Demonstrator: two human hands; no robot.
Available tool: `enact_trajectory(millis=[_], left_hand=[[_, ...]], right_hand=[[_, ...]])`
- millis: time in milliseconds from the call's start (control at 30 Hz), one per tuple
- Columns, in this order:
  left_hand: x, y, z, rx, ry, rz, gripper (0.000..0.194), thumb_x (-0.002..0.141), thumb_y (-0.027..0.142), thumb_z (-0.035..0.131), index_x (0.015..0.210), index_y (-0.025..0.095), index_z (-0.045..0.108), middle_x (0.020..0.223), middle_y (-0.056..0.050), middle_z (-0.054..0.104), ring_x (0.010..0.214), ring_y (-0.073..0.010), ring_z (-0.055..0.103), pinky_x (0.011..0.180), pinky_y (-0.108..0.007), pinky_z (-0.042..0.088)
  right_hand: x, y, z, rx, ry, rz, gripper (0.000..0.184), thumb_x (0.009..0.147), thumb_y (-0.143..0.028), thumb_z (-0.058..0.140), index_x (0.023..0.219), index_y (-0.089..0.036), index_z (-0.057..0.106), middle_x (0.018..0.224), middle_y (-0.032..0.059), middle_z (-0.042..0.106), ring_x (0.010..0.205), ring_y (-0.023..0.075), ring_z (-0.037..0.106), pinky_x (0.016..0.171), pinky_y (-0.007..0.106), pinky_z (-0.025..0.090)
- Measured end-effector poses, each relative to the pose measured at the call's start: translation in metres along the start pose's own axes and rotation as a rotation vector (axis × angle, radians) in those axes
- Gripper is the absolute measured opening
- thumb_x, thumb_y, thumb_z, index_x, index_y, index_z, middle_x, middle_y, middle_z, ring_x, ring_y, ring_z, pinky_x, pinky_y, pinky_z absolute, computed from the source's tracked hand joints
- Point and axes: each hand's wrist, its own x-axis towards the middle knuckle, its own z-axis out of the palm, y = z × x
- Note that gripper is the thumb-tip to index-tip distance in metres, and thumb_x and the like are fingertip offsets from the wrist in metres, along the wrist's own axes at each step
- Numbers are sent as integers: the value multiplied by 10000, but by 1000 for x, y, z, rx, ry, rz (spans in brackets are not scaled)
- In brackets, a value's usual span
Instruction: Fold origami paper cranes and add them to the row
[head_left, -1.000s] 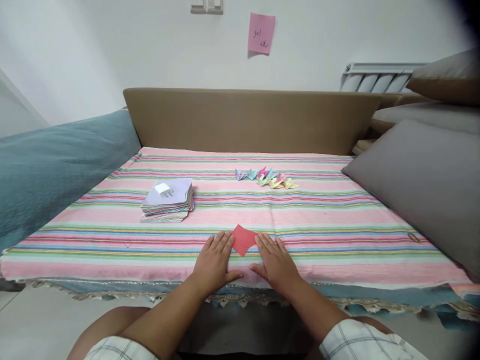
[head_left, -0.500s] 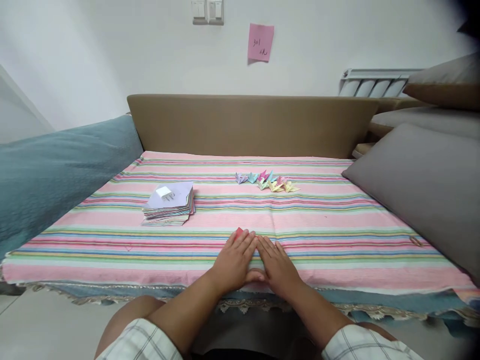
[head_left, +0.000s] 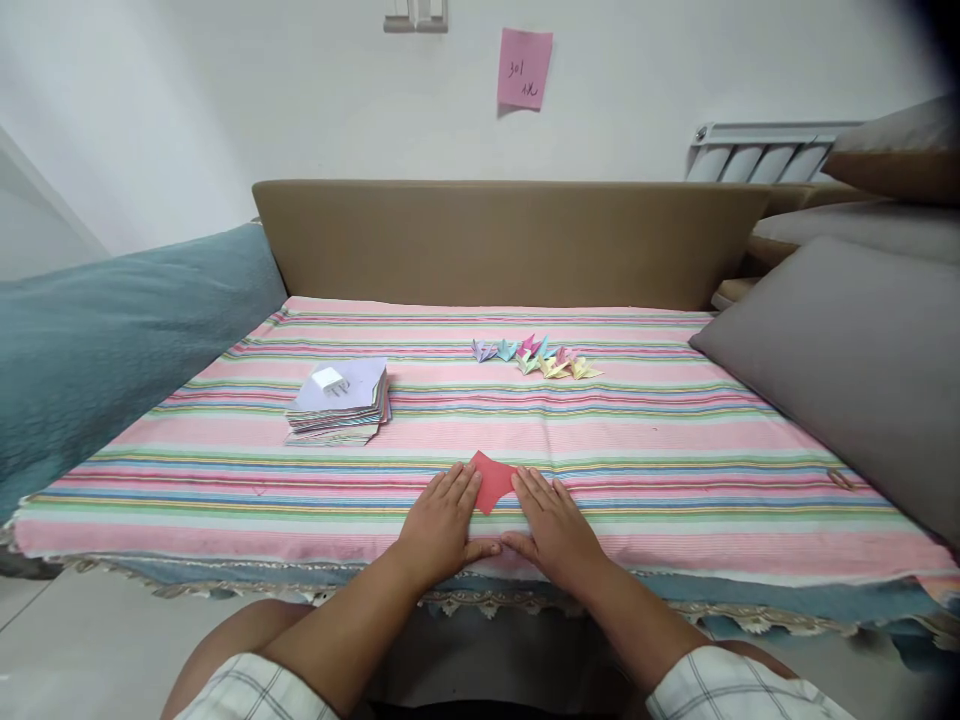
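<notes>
A: What's at the left?
B: A blue-green cover (head_left: 135, 310) along the left edge of the striped cloth (head_left: 450, 432). In from there, a stack of paper (head_left: 341, 405) with a white plug (head_left: 328, 379) lying on top.
A: And next?
B: The left hand (head_left: 439, 525), palm down, fingers straight and close together, thumb spread inward. Its fingertips press on the red paper's left side; nothing is gripped.
A: Where is the red paper (head_left: 491, 485)?
B: Flat on the cloth, about midway between the left and right edges, nearer the near edge than the far one.
A: Anything beyond it?
B: Folded paper figures (head_left: 555, 368) in several colours, clustered toward the far edge, from about the middle rightward.
A: The right hand (head_left: 555, 530)?
B: Also flat and unclenched, fingertips at the paper's right corner, thumb pointing at the other thumb, gripping nothing.
A: Farther right?
B: A small brown loop (head_left: 840, 480), then a grey cushion (head_left: 847, 370) over the right edge.
</notes>
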Motion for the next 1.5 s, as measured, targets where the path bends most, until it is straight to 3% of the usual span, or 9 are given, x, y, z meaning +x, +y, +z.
enact_trajectory(millis=[367,467,567,633,700,900,1033,1267,1500], left_hand=[[-12,-8,-15,-23,-101,-165,919,690,698,518,1396,140,327,1468,-146,273,1350,-317,256,1086,-472,222],[-7,-4,-22,-27,-43,-210,987,670,717,523,1405,100,292,1467,-190,254,1356,-339,226,1080,-503,206],[-1,5,-24,-1,71,-115,944,711,655,543,1414,94,258,1479,-185,227,1372,-331,176,1099,-505,153],[3,13,-21,-16,53,54,862,745,615,538,1403,117,289,1477,-148,256,1376,-301,182,1111,-473,155],[6,21,-14,-46,30,131,838,749,621,530,1392,129,314,1460,-141,303,1362,-290,233,1109,-460,183],[15,24,4,-103,9,77,739,740,530,612,1328,127,421,1385,-148,431,1276,-303,394,1066,-451,297],[18,18,3,-135,41,82,694,723,456,663,1298,129,454,1338,-155,486,1236,-291,447,1047,-436,342],[24,17,-1,-186,121,24,718,685,458,688,1291,162,444,1314,-160,509,1193,-296,491,1016,-450,379],[26,20,0,-190,149,-31,655,752,334,599,1321,91,387,1296,-191,515,1222,-293,460,1030,-463,366]], right_hand=[[-1,8,2,50,-23,-5,780,850,-636,341,1430,-122,251,1490,153,218,1384,261,157,1094,479,215],[1,10,-5,117,-54,2,757,859,-632,319,1429,-137,263,1490,134,228,1379,264,178,1094,469,224],[4,11,-15,172,-58,15,706,866,-604,349,1403,-145,333,1467,129,296,1350,271,259,1082,455,258],[8,13,-21,207,-43,12,627,884,-548,368,1369,-153,398,1433,124,366,1318,267,323,1071,443,282],[13,16,-25,250,-22,8,522,905,-468,372,1314,-160,476,1379,112,448,1276,251,385,1058,418,305],[26,28,-29,336,119,259,393,912,-336,360,1175,-147,583,1148,123,612,1094,228,523,958,369,382],[33,25,-29,416,138,296,306,872,-381,416,877,-195,658,932,84,636,930,208,564,828,325,421],[44,13,-31,867,145,459,275,789,-451,484,656,-211,495,566,-29,548,536,137,508,542,261,383],[46,3,-30,1305,165,568,324,712,-514,568,680,-197,510,542,-27,566,506,118,530,478,220,372]])
